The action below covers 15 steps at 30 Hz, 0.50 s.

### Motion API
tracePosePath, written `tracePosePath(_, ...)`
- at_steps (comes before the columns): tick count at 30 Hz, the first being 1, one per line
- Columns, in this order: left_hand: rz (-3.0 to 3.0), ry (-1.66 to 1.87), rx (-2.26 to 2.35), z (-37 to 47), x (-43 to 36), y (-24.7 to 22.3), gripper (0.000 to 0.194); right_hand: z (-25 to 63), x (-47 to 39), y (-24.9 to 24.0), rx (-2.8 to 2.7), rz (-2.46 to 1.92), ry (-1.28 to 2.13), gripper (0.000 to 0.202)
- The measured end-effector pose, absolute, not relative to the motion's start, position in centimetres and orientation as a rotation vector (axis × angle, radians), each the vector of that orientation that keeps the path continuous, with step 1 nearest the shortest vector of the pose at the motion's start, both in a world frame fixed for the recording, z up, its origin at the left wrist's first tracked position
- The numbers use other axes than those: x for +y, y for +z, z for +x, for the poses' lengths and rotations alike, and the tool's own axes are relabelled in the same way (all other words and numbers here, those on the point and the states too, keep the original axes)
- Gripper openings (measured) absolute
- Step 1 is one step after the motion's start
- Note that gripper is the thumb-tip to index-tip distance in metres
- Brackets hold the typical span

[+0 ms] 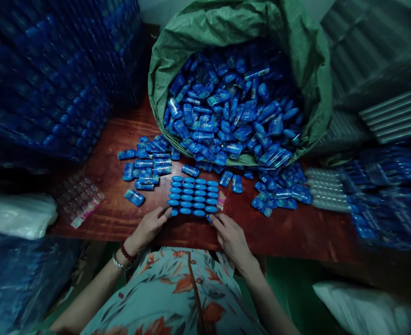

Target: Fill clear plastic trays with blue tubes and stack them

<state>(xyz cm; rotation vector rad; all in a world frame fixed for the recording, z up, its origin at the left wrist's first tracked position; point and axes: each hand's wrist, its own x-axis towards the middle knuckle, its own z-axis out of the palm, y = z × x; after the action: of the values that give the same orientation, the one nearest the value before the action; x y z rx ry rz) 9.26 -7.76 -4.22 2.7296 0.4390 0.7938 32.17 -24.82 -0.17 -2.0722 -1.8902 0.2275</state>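
A block of blue oval pieces [193, 196] lies in rows on the wooden table [115, 204], close to its front edge. At the block's near left corner, my left hand [152, 224] has thumb and fingers closed on a blue piece. My right hand [229, 232] pinches a blue piece at the near right corner. A pink label [221, 200] shows beside the block's right side. Loose blue packs [144, 164] are scattered behind and left of the block.
A green sack [317, 88] full of blue packs lies open at the back. Stacked blue packs [48, 88] rise at the left. Clear trays [327, 190] and more blue packs [394, 200] are at the right; a clear blister with a pink label [77, 199] lies left.
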Motion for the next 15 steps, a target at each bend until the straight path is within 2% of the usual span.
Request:
tracePosePath(4,2.760,0.702,0.431,9.5,-7.3,-3.4,0.032,32.2,-22.9,2.5,-2.102,-2.166,0.405,0.041)
tracePosePath(7,2.729,0.515,0.449,9.9,-6.7,-2.3,0.040,32.3,-21.7,3.8,-2.182,-2.211,0.517,0.034)
tracePosePath(10,2.637,0.294,0.479,10.3,-5.8,-1.4,0.050,32.2,-21.6,3.9,-2.185,-2.244,0.496,0.035)
tracePosePath(15,2.425,0.210,0.623,10.5,-5.0,-1.2,0.049,31.9,-22.5,2.6,-2.079,-2.277,0.408,0.040)
